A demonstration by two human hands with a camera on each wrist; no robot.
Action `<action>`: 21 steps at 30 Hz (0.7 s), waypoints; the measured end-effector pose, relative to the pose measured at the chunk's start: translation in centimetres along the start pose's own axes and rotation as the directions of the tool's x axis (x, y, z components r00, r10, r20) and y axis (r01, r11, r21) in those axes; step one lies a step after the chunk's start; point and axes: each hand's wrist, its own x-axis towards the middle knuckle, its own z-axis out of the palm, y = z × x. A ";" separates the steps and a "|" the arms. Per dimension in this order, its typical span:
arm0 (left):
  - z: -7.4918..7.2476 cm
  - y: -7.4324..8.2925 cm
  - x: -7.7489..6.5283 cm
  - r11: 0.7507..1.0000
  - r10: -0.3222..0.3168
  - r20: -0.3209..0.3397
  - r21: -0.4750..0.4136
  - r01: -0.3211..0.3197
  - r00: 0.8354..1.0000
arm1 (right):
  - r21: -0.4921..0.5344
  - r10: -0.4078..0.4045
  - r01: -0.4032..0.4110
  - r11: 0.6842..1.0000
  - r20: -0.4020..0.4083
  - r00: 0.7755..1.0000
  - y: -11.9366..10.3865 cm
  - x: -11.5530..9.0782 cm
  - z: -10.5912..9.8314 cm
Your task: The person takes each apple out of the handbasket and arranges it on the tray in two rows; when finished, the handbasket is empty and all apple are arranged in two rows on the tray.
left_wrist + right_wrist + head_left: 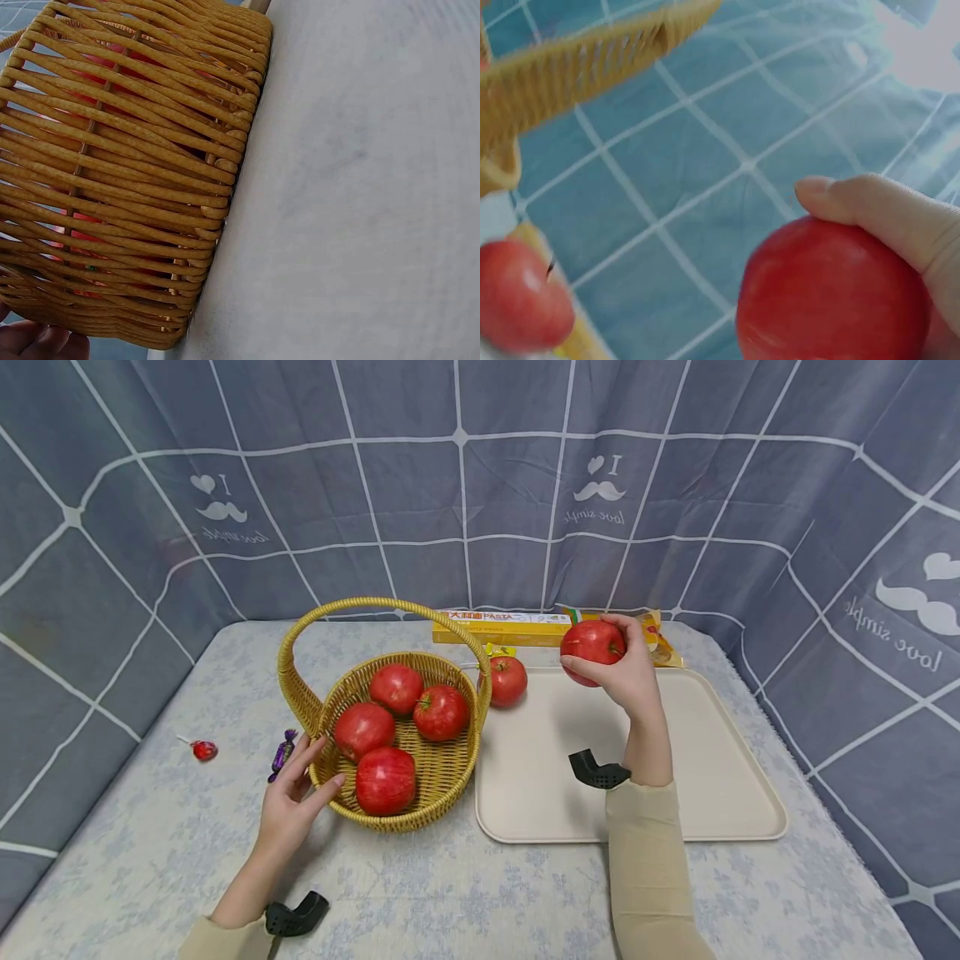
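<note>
My right hand grips a red apple in the air over the back of the beige tray. The right wrist view shows the thumb lying across that apple. At the left, my left hand holds the rim of a yellow wicker basket, with its thumb over the edge and its fingers outside. Several red apples lie inside the basket. One more apple sits between the basket and the tray. The basket's woven side fills much of the left wrist view.
A yellow pasta box lies along the back, with a yellow packet behind the tray. A small yellow-wrapped item is by the loose apple. Left of the basket are a purple wrapped candy and a red lollipop.
</note>
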 end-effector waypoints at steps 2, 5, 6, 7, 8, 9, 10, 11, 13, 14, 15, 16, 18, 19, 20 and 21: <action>0.0 0.0 0.0 1.000 -0.001 0.000 0.002 0.001 1.000 | -0.021 0.027 -0.028 0.999 -0.033 0.999 1.0 0.6 0.1; 0.0 -0.1 0.1 1.000 0.000 0.000 0.005 0.000 1.000 | -0.071 0.074 -0.079 0.994 -0.071 0.995 2.5 1.4 0.2; 0.0 -0.1 0.1 1.000 0.000 0.000 0.006 0.000 1.000 | -0.085 0.091 -0.098 0.992 -0.079 0.993 3.1 1.7 0.2; 0.0 -0.1 0.1 1.000 0.001 0.000 0.007 -0.001 1.000 | -0.098 0.107 -0.115 0.988 -0.087 0.990 3.7 2.0 0.4; 0.0 -0.1 0.1 1.000 0.001 0.000 0.008 -0.001 1.000 | -0.113 0.125 -0.135 0.984 -0.092 0.988 4.3 2.2 0.5; 0.0 -0.1 0.1 1.000 0.002 0.001 0.009 -0.002 1.000 | -0.124 0.140 -0.151 0.981 -0.097 0.985 4.9 2.4 0.6; 0.0 -0.1 0.1 1.000 0.002 0.002 0.009 -0.002 1.000 | -0.131 0.151 -0.163 0.978 -0.101 0.983 5.4 2.6 0.8; 0.0 -0.1 0.1 1.000 0.002 0.002 0.008 -0.002 1.000 | -0.140 0.158 -0.171 0.975 -0.105 0.982 5.9 2.8 1.0; 0.0 -0.2 0.1 1.000 0.003 0.002 0.005 -0.003 1.000 | -0.166 0.159 -0.176 0.970 -0.113 0.981 6.9 3.0 1.4; 0.0 -0.2 0.1 1.000 0.003 0.002 0.005 -0.003 1.000 | -0.174 0.157 -0.175 0.969 -0.114 0.981 7.3 3.0 1.6; 0.0 -0.2 0.1 1.000 0.003 0.003 0.004 -0.003 1.000 | -0.185 0.155 -0.175 0.967 -0.115 0.981 7.7 3.1 1.8; 0.0 -0.2 0.1 1.000 0.004 0.003 0.004 -0.004 1.000 | -0.196 0.150 -0.170 0.966 -0.114 0.982 8.0 3.2 2.0; 0.1 -0.2 0.1 1.000 0.005 0.003 0.002 -0.005 1.000 | -0.219 0.140 -0.161 0.962 -0.110 0.984 8.7 3.3 2.3; 0.1 -0.2 0.1 1.000 0.005 0.003 0.002 -0.005 1.000 | -0.225 0.136 -0.158 0.962 -0.111 0.985 9.0 3.4 2.4; 0.1 -0.2 0.1 1.000 0.005 0.003 0.002 -0.006 1.000 | -0.230 0.132 -0.154 0.961 -0.109 0.985 9.2 3.5 2.5; 0.1 -0.2 0.1 1.000 0.006 0.004 0.004 -0.006 1.000 | -0.235 0.125 -0.147 0.961 -0.108 0.986 9.5 3.5 2.6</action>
